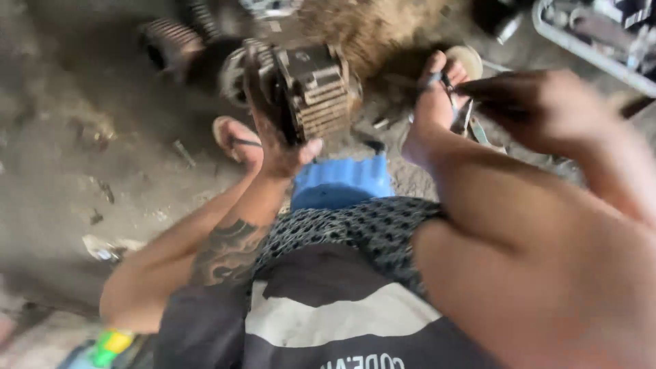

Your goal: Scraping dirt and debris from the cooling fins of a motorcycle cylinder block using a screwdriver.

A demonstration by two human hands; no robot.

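Blurred head view looking down at a dirt floor [82, 171] littered with scraps. Low left, a green and yellow object [109, 344] sits at the frame edge, kind unclear. Left arm, tattooed at the forearm, reaches up from the lower left; left hand [277, 133] is closed around the side of a finned metal engine part [318, 89], fingers wrapped over its near edge, thumb out to the right. Engine part is held up off the floor at top centre. Behind it, upper left, a second finned cylinder [167, 44] and other dark engine pieces lie on the floor. Just left of the left hand, a foot in a sandal [236, 140] rests on the floor. Below the engine part, a blue ribbed stool [342, 181] shows between the legs, under patterned shorts [355, 229]. Right of centre, the other foot [434, 102] in a sandal is raised. Right hand [547, 109] is closed on a thin dark tool [478, 89], motion-blurred, just beside that foot. Hands well apart. Top right, a metal tray [588, 48] holds tools.
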